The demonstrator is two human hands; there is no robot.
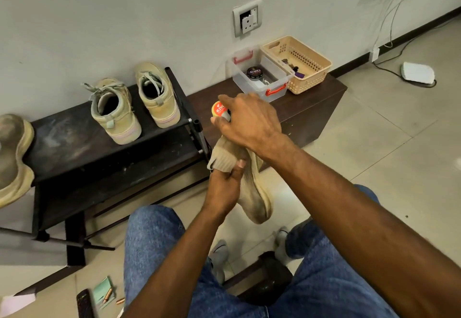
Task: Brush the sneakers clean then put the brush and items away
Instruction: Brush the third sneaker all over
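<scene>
A beige knit sneaker (252, 188) is held above the lap, between the knees, toe pointing down and toward the camera; its pale sole edge is grimy and the ribbed collar is stretched. The collar is gripped by the left hand (224, 185), thumb pressed on the outside and fingers curled under the fabric. A polish applicator (220, 110) with a round orange-and-yellow end is grasped by the right hand (245, 120), fingers wrapped round it, and is held against the upper part of the sneaker.

Two tan high-top shoes (134, 104) with loose laces are seen standing side by side on the black rack (74, 148), heels toward the camera. One further worn shoe (13, 153) is cut off at the left edge of the rack.

On the dark bench (309, 103) by the wall, two containers are set touching each other: one clear box (259, 78) with red latches, holding one black polish tin (255, 72), and one beige basket (299, 64) with small items too small to be identified.
</scene>
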